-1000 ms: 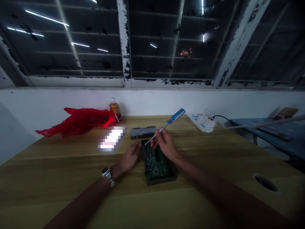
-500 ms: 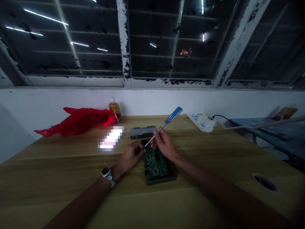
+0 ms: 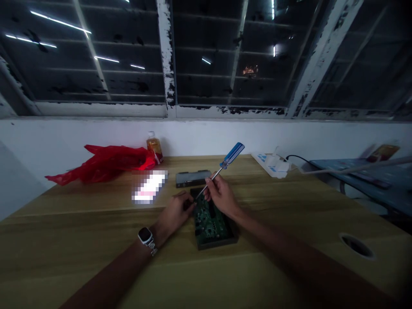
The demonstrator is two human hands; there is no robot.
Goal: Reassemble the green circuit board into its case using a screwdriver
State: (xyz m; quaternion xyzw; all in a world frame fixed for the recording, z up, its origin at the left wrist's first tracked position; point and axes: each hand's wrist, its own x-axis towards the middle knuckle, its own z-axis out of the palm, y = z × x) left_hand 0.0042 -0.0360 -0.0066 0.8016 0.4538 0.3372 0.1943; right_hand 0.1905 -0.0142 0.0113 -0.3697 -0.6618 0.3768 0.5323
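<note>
A green circuit board (image 3: 209, 221) lies inside a shallow dark casing (image 3: 219, 245) on the wooden table. My right hand (image 3: 222, 196) pinches the metal shaft of a screwdriver (image 3: 232, 155) with a blue, clear handle. It leans with its handle up and to the right, its tip down at the casing's far left corner. My left hand (image 3: 177, 211) is at that same corner, thumb and fingers closed together around the tip. Whatever lies between those fingers is too small and dark to make out. A watch (image 3: 146, 235) with a metal band sits on my left wrist.
Behind the casing lies a flat grey cover-like part (image 3: 193, 178). A bright blurred-out rectangle (image 3: 150, 186), a red plastic bag (image 3: 106, 165) and a bottle (image 3: 154, 148) are to the left. On the right are a power strip (image 3: 272, 165) and a round table hole (image 3: 357, 246).
The screwdriver's handle has turned a little and shifted slightly left. My left wrist has rolled slightly, showing more of the watch face. Both hands stay at the casing.
</note>
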